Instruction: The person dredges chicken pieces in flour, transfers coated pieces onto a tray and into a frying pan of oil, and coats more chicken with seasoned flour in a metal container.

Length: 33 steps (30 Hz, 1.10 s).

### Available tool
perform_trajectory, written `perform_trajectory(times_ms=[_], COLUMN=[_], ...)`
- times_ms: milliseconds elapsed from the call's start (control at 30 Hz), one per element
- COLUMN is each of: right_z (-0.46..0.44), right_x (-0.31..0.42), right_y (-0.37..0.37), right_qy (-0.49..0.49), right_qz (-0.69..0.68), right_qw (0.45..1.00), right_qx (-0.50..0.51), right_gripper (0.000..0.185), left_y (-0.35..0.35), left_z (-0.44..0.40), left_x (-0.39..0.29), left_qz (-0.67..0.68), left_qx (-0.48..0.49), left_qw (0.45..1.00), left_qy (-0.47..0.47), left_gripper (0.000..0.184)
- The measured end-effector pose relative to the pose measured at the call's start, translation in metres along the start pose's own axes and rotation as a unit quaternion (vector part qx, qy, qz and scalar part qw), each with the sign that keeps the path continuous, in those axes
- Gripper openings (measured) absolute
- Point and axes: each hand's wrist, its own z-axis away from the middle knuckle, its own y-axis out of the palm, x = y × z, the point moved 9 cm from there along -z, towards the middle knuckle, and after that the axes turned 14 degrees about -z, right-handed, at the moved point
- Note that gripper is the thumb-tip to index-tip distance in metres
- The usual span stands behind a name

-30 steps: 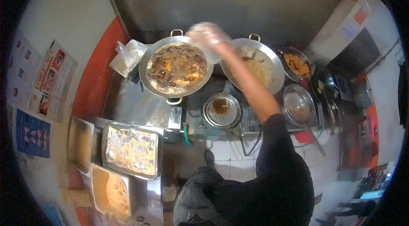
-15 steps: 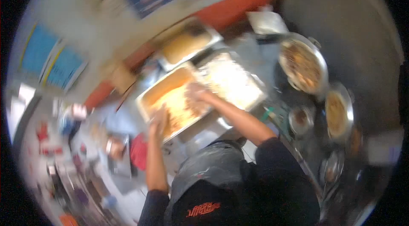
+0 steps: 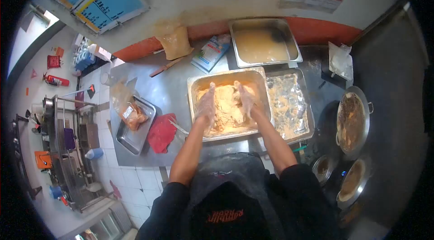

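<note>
A deep steel tray of orange-yellow flour mix stands in front of me on the steel table. Inside its left part is my left hand, in a clear glove, with the palm turned inward against the flour. My right hand, also gloved, rests opposite at the right part of the mix. The hands are apart, with flour between them. Their fingers look extended; the lower parts touch the mix. No separate piece can be made out in either hand.
A floured flat tray sits at the right, and a tray of yellowish liquid behind. On the left are a red cloth, a steel tray with bagged meat, and a knife. Frying pans stand far right.
My view has swung left from the pans to the flour tray. My right hand has gone from above the pans into the flour, and my left hand has come into view there.
</note>
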Motion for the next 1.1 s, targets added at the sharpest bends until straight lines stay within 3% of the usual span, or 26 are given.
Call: perform_trajectory(times_ms=[33,100,167,233,300,333,367,433,567,633,767,833,867,900,967,1000,1067,1100], right_z=[-0.008,0.017,0.015,0.007,-0.004,0.010,0.009,-0.002,-0.027,-0.049,-0.047,-0.005,-0.027,-0.064,-0.065,-0.037,-0.015,-0.013], right_x=[-0.009,0.028,0.030,0.030,0.032,0.070,0.061,0.043,0.030,0.028,0.041,0.101,0.070,0.023,0.028,0.064,0.076,0.078], right_y=[-0.014,-0.021,-0.035,-0.039,-0.021,0.006,0.003,0.011,-0.014,-0.042,-0.009,0.024,0.012,0.005,0.012,0.019,0.014,0.002], right_qy=[0.002,0.063,0.114,0.148,0.150,0.024,0.024,0.009,0.017,-0.014,-0.010,0.008,0.006,-0.049,-0.098,0.011,0.119,0.088], right_qz=[-0.080,-0.044,-0.023,0.002,0.304,0.293,0.291,0.102,0.083,0.346,0.382,0.343,0.344,0.249,0.147,0.256,0.361,0.425], right_qw=[0.996,0.996,0.987,0.980,0.939,0.956,0.956,0.995,0.995,0.935,0.924,0.939,0.939,0.966,0.979,0.957,0.910,0.891], right_qx=[-0.050,-0.048,-0.111,-0.130,-0.050,-0.019,-0.022,0.017,0.052,-0.076,-0.026,0.007,0.007,0.054,0.105,0.137,0.165,0.129], right_gripper=[0.080,0.086,0.080,0.078,0.072,0.076,0.076,0.076,0.079,0.073,0.070,0.070,0.070,0.070,0.070,0.068,0.067,0.065], left_y=[0.007,0.005,-0.013,-0.002,0.014,0.023,0.032,0.031,0.013,0.012,0.021,0.023,0.022,0.017,0.013,0.011,0.010,0.013], left_z=[-0.025,-0.030,0.009,0.018,0.015,0.004,-0.008,-0.015,-0.014,-0.015,-0.021,-0.020,-0.018,-0.012,-0.005,0.000,0.010,0.015], left_x=[0.032,0.028,-0.029,-0.033,-0.020,-0.010,-0.001,0.003,0.007,0.006,-0.001,-0.004,-0.005,-0.008,-0.010,-0.012,-0.020,-0.019], left_qz=[0.111,0.221,-0.120,-0.047,0.025,0.093,0.162,0.207,0.180,0.176,0.136,0.126,0.122,0.114,0.071,0.044,-0.021,-0.054], left_qx=[0.033,0.061,0.041,0.054,0.066,0.066,0.069,0.074,0.072,0.071,0.058,0.056,0.057,0.059,0.065,0.071,0.092,0.107], left_qw=[0.993,0.973,0.991,0.997,0.997,0.993,0.984,0.976,0.981,0.982,0.989,0.990,0.991,0.991,0.995,0.995,0.994,0.990], left_qy=[0.007,0.016,0.038,-0.003,-0.042,-0.029,-0.017,-0.003,-0.010,-0.007,-0.005,-0.010,-0.015,-0.021,-0.036,-0.045,-0.063,-0.076], left_gripper=[0.085,0.083,0.078,0.076,0.073,0.068,0.064,0.064,0.063,0.063,0.067,0.070,0.072,0.074,0.078,0.080,0.084,0.086])
